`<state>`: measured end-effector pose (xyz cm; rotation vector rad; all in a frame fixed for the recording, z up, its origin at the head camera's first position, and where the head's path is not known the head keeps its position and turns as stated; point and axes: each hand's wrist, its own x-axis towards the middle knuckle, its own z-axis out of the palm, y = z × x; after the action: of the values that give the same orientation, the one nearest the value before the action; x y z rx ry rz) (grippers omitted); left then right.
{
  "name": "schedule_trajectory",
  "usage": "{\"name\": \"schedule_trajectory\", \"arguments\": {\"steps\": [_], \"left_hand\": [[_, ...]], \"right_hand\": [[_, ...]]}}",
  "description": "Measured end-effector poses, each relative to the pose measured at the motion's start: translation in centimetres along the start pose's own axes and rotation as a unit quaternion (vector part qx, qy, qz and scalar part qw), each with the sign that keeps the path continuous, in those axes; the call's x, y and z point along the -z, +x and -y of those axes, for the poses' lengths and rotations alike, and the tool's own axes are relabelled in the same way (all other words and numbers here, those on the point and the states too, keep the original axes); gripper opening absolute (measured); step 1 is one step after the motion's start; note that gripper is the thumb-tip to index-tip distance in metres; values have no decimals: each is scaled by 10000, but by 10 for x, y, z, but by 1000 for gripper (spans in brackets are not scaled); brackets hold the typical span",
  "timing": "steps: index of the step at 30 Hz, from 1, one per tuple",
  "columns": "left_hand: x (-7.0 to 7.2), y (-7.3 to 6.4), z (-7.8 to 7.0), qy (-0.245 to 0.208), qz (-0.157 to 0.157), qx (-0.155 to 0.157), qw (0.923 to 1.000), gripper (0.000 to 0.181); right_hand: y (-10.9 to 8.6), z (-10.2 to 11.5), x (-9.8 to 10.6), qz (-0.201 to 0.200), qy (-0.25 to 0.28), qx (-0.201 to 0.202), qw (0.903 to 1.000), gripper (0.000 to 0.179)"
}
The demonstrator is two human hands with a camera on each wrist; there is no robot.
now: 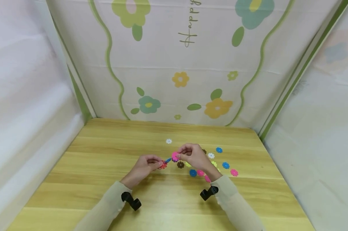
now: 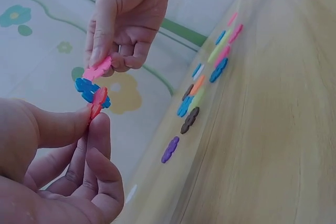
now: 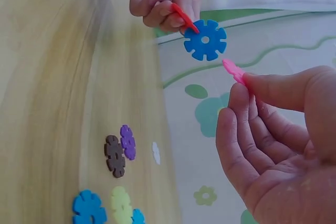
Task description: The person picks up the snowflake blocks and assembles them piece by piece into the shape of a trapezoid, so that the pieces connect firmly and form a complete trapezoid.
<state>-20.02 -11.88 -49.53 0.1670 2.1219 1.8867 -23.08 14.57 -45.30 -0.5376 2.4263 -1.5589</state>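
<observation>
Above the wooden table, my left hand (image 1: 142, 167) pinches a red notched snowflake disc (image 2: 97, 103) between thumb and index finger. Joined to the red disc at an angle is a blue snowflake disc (image 3: 215, 40), its notches and round centre hole plain in the right wrist view. A pink snowflake disc (image 3: 234, 71) is pinched by the thumb and index finger of my right hand (image 1: 194, 156). The pink disc's edge is close to the blue one, with a small gap in the right wrist view. Below them lie a purple disc (image 3: 128, 142) and a brown disc (image 3: 114, 156).
More loose discs are scattered under and right of my right hand, among them a blue disc (image 1: 193, 173), a pink disc (image 1: 234, 173) and a yellow disc (image 3: 121, 206). A white disc (image 1: 166, 141) lies farther back. Flower-printed fabric (image 1: 162, 57) walls the wooden table (image 1: 84, 166).
</observation>
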Motion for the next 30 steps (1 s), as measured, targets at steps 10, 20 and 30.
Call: {"name": "schedule_trajectory", "arguments": {"steps": [10, 20, 30], "left_hand": [[-10, 1, -2, 315, -38, -293, 9991, 12], [-30, 3, -11, 919, -1030, -571, 9888, 13], [-13, 4, -5, 947, 581, -658, 9916, 23]], "right_hand": [[-8, -5, -6, -116, 51, -25, 9999, 10], [-10, -9, -17, -270, 466, 76, 9985, 8], [-10, -13, 3, 455, 5, 128, 9989, 9]]}}
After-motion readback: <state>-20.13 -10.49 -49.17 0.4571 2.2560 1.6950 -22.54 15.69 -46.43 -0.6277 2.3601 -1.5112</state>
